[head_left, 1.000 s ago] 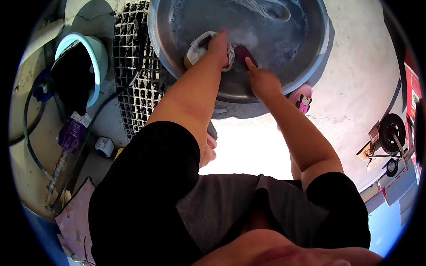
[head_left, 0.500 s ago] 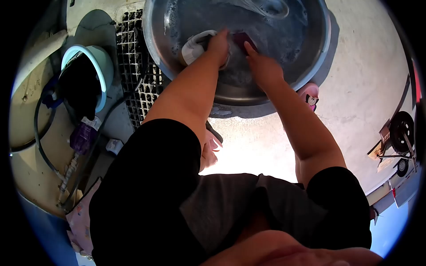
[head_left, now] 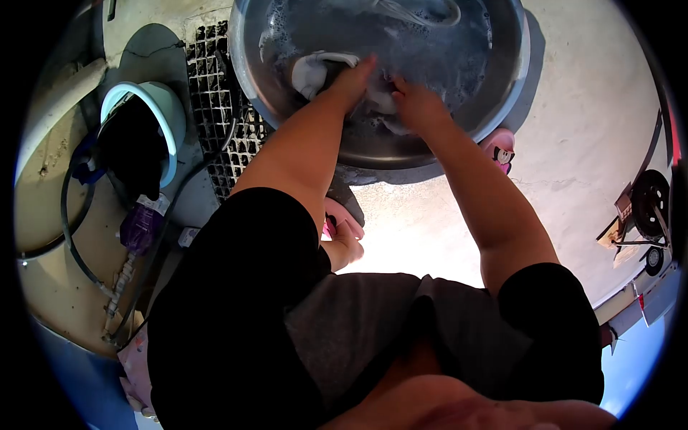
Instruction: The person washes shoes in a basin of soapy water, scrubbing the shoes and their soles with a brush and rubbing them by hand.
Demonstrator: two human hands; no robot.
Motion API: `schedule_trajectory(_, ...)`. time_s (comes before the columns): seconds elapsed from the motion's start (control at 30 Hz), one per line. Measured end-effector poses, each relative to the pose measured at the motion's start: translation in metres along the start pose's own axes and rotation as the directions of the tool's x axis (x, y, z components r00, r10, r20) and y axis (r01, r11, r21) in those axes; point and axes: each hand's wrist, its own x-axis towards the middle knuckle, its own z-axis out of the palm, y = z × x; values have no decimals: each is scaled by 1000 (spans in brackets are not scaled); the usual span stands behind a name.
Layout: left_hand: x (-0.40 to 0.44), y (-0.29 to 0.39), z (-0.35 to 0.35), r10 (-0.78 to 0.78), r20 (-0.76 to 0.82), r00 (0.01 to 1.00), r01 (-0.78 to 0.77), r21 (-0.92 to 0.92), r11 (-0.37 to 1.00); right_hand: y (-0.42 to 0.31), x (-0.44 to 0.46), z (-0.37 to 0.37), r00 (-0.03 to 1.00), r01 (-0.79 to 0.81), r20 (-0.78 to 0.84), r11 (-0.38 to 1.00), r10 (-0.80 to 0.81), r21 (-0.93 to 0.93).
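Observation:
A large metal basin (head_left: 517, 86) holds cloudy, soapy water. My left hand (head_left: 352, 82) reaches into it, closed on a white fabric item (head_left: 309, 74) with a dark opening; whether it is a shoe or a cap I cannot tell. Just right of it, my right hand (head_left: 421, 107) is closed low at the water, over a pale wet part (head_left: 383, 99) of what seems the same item. The dark red flat block that showed in its fingers before is now mostly hidden by the hand and suds. Another whitish piece (head_left: 423, 18) lies at the basin's far side.
Left of the basin lies a black grid mat (head_left: 208, 107). A light blue bucket (head_left: 170, 118) with dark cloth stands beyond it, near a purple packet (head_left: 141, 228) and a black hose (head_left: 68, 233). My feet wear pink slippers (head_left: 499, 147). A wheeled cart (head_left: 648, 208) is far right.
My right hand has moved down and slightly toward the left hand, and the dark red block has gone from sight. The white item has shifted slightly; more pale wet material shows between the hands.

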Motion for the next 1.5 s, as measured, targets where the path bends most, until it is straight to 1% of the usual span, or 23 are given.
schedule_trajectory(0.07, 8, -5, 7, 52, 32, 998, -44, -223, 974, 4, 27, 1, 999, 33, -17, 998, -32, 61)
schedule_trajectory(0.13, 24, -18, -3, -15, 61, 998, 23, -130, 991, 3, 29, -6, 998, 45, 30, 988, -50, 146)
schedule_trajectory(0.2, 29, -20, -5, -51, 84, 995, 56, -50, 997, 11, -26, -13, 995, -81, 68, 994, 76, 72)
schedule_trajectory(0.27, 19, -14, -9, -59, 70, 996, 59, 7, 998, 30, -65, -3, 1000, -22, -10, 994, 24, 109)
schedule_trajectory(0.3, 19, -22, -4, 38, 5, 999, -37, -48, 998, 35, -76, 4, 999, 3, -41, 990, 3, 138)
schedule_trajectory(0.33, 16, -23, -4, 51, 29, 998, -49, -53, 997, 27, -66, 4, 1000, 0, -27, 994, 2, 108)
schedule_trajectory(0.4, 13, -23, 0, 84, 71, 994, -78, -84, 993, 1, -10, -3, 1000, 7, 6, 1000, -7, 28)
schedule_trajectory(0.47, 25, -30, -3, 197, 56, 979, -189, -129, 974, -12, 43, 5, 1000, 10, 11, 1000, -9, -8)
schedule_trajectory(0.5, 29, -33, -4, 253, 44, 966, -244, -152, 958, -8, 45, 13, 995, 76, -65, 996, -72, 46)
schedule_trajectory(0.57, 5, -10, 1, 118, -47, 992, -118, -9, 993, 13, 35, 23, 958, 205, -229, 970, -173, 127)
schedule_trajectory(0.6, -3, -1, 5, 58, -94, 994, -53, 54, 997, 16, 5, 17, 980, 141, -152, 986, -127, 85)
schedule_trajectory(0.7, 32, -21, -1, -71, 19, 997, 71, -22, 997, 19, -69, 0, 1000, -1, -21, 1000, 1, -11)
schedule_trajectory(0.73, 42, -29, 0, 6, -63, 998, -11, -84, 996, 17, -78, 0, 999, -34, 16, 999, 35, -29)
schedule_trajectory(0.8, 56, -40, 11, 142, -229, 963, -184, -173, 968, 5, -47, -1, 995, -27, -94, 998, 22, -52)
schedule_trajectory(0.9, 56, -19, 22, 77, -256, 964, -209, -546, 811, -35, 30, -22, 996, 11, -87, 991, -23, -134)
schedule_trajectory(1.0, 60, -12, 29, 69, -351, 934, -303, -673, 674, -41, 37, -18, 990, 33, -134, 991, -51, -133)
schedule_trajectory(1.1, 44, -5, 30, -14, -293, 956, -185, -639, 747, -9, -30, -8, 996, -6, -83, 966, -16, -257)
schedule_trajectory(1.2, 33, 7, 31, -139, -336, 932, -65, -531, 845, -3, -49, -16, 992, -97, 49, 955, 115, -279)
schedule_trajectory(1.23, 36, 5, 32, -96, -357, 929, -137, -573, 808, -10, -37, -18, 997, -77, -11, 965, 76, -251)
schedule_trajectory(1.3, 94, -39, 23, 87, -391, 916, -286, -486, 826, -27, 7, -21, 991, -36, -131, 978, 9, -204)
schedule_trajectory(1.37, 105, -47, 16, 119, -394, 912, -315, -482, 817, -28, 39, -14, 980, -23, -201, 984, -13, -178)
schedule_trajectory(1.4, 89, -32, 17, 63, -374, 925, -266, -522, 811, -30, 45, -10, 972, -19, -235, 986, -21, -165)
schedule_trajectory(1.5, 51, -1, 28, -76, -292, 953, -139, -648, 748, -8, -17, -13, 995, -70, -86, 964, 50, -255)
